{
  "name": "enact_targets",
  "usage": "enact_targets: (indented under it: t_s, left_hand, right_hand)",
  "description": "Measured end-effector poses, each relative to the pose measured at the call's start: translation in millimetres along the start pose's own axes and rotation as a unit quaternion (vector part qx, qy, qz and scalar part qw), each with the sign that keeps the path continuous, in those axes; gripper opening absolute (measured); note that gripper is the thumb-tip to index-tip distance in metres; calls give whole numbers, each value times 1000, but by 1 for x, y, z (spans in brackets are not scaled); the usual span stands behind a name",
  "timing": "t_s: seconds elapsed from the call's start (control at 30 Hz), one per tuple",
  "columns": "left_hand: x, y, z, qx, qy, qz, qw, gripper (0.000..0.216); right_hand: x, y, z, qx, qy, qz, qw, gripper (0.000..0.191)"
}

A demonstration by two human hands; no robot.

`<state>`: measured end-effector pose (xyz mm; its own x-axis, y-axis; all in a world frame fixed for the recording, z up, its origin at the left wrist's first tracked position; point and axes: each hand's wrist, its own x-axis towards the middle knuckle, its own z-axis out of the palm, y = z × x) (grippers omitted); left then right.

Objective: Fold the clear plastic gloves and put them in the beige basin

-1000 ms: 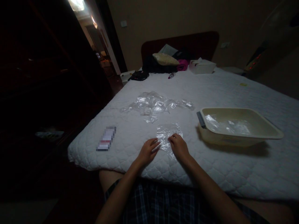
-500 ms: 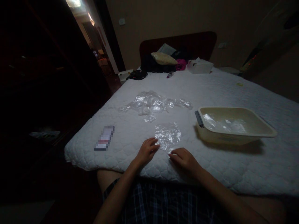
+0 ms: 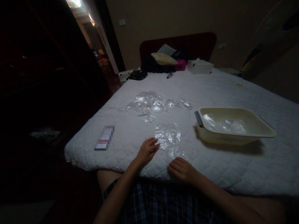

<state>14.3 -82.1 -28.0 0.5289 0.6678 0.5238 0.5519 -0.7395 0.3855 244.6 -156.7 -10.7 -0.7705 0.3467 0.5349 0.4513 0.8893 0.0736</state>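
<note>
A crinkled clear plastic bag lies spread on the white quilted bed cover, its lower corner reaching toward me. Beside its left edge rests my left hand, fingers loosely apart with their tips touching the film. My right hand lies low on the cover just below the bag's near edge. Its fingers are stretched forward and slightly bent, and I see nothing in them. Farther off is a loose heap of clear plastic bags. To the right, a cream plastic basin with grey handles has more clear plastic inside.
A phone-like object, blurred out, lies at the left of the bed. Toward the headboard are dark clothes, a pink roll and a white box. The bed's left edge drops to a dark floor.
My right hand has moved down toward me, off the bag's near corner. More of the bag's lower part now shows, spread to the right. My left hand has stayed put.
</note>
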Motion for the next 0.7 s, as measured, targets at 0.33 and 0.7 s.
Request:
enact_targets:
  t_s: [0.33, 0.7]
  left_hand:
    - [-2, -3, 3, 5, 1, 5, 1000, 28]
    - [0, 0, 0, 19, -7, 9, 1000, 27]
  right_hand:
    - [19, 36, -10, 99, 84, 212, 969, 23]
    - [38, 78, 17, 165, 81, 371, 910, 25]
